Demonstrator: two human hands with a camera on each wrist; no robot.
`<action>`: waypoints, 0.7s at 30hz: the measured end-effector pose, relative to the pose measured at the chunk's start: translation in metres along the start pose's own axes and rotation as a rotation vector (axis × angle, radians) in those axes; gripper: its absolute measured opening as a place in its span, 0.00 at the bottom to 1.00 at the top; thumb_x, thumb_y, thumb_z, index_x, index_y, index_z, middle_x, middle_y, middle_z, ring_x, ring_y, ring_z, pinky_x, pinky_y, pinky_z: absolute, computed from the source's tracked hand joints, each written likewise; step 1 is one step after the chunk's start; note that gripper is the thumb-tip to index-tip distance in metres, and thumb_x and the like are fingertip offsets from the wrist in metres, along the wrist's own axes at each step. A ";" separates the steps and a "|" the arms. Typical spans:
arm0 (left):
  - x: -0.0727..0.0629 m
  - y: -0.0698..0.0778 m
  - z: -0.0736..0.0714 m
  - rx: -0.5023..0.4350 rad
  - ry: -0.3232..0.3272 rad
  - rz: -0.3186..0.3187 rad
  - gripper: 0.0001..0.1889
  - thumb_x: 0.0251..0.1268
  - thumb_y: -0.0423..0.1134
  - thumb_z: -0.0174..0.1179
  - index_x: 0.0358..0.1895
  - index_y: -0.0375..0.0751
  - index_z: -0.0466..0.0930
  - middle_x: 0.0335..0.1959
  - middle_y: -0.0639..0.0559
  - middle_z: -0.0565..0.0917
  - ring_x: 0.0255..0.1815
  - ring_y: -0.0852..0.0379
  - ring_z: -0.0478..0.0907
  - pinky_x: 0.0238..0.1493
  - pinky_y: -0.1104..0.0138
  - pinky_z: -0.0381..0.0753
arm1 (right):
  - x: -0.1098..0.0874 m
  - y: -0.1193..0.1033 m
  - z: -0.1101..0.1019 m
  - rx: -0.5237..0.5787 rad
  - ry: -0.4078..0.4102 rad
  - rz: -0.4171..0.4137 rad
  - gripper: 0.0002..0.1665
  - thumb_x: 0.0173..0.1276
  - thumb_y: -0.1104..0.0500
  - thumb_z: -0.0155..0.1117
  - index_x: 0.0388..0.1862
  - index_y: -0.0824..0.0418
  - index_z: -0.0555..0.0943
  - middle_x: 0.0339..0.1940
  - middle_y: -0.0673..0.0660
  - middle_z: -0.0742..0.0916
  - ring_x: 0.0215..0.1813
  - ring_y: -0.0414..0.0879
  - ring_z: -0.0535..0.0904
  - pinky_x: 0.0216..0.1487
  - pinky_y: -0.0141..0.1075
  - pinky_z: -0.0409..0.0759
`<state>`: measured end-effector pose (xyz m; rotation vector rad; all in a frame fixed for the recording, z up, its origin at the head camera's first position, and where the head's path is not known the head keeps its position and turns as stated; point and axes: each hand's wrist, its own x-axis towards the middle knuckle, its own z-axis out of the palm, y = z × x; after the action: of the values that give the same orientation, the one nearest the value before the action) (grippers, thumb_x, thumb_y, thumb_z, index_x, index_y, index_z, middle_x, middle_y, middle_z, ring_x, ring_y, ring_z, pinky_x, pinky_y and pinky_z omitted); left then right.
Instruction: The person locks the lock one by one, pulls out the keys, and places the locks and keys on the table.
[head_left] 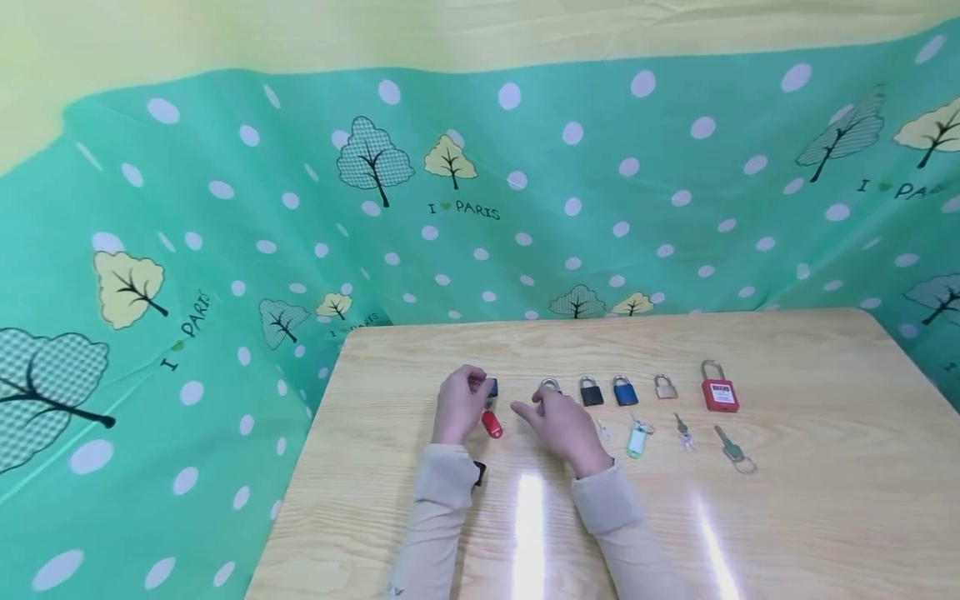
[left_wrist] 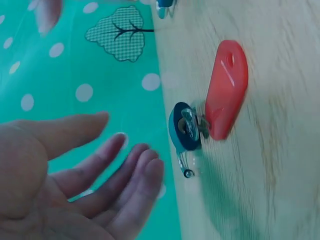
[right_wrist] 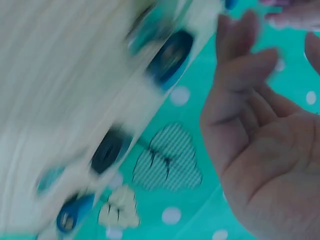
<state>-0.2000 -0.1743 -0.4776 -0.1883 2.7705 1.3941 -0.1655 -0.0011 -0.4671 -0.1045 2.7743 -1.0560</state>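
In the head view my left hand point(head_left: 460, 408) is beside a small blue padlock point(head_left: 492, 388) at the left end of a row. The left wrist view shows a silver key point(left_wrist: 191, 122) at the padlock's keyhole face, joined to a red key tag point(left_wrist: 227, 90) lying on the table. My left fingers are loosely bent, apart from the lock, with nothing between them. My right hand point(head_left: 561, 423) hovers just right of them, fingers relaxed and holding nothing. It partly covers another padlock, whose shackle point(head_left: 551, 384) shows past the fingers. Padlocks look blurred in the right wrist view.
Rightward along the row stand a black padlock point(head_left: 591, 393), a blue padlock point(head_left: 624, 392), a small silver padlock point(head_left: 665, 387) and a larger red padlock point(head_left: 720, 393). Before them lie a green-tagged key point(head_left: 637, 439) and other keys point(head_left: 683, 433). A patterned cloth point(head_left: 525, 208) hangs behind the table.
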 end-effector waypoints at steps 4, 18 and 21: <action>0.003 -0.005 -0.001 -0.065 -0.041 0.016 0.15 0.70 0.40 0.61 0.55 0.36 0.80 0.48 0.43 0.83 0.50 0.48 0.81 0.53 0.57 0.83 | 0.010 -0.012 0.012 0.062 -0.030 -0.019 0.34 0.73 0.42 0.60 0.63 0.70 0.74 0.53 0.65 0.85 0.53 0.58 0.83 0.54 0.51 0.82; 0.005 -0.021 0.004 -0.114 -0.079 -0.047 0.15 0.69 0.37 0.61 0.52 0.29 0.79 0.45 0.40 0.85 0.47 0.47 0.83 0.49 0.60 0.85 | 0.019 -0.024 0.050 0.099 -0.045 -0.212 0.31 0.70 0.57 0.65 0.66 0.73 0.72 0.60 0.70 0.81 0.63 0.67 0.76 0.66 0.56 0.74; 0.007 -0.025 0.002 -0.120 -0.046 -0.054 0.15 0.69 0.36 0.62 0.51 0.28 0.79 0.44 0.39 0.86 0.46 0.47 0.84 0.47 0.60 0.85 | 0.021 -0.027 0.053 0.130 -0.042 -0.224 0.31 0.69 0.58 0.65 0.65 0.74 0.71 0.60 0.72 0.81 0.63 0.66 0.76 0.65 0.56 0.74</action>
<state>-0.2041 -0.1879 -0.4997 -0.2296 2.6263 1.5321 -0.1764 -0.0586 -0.4912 -0.4235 2.6949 -1.2662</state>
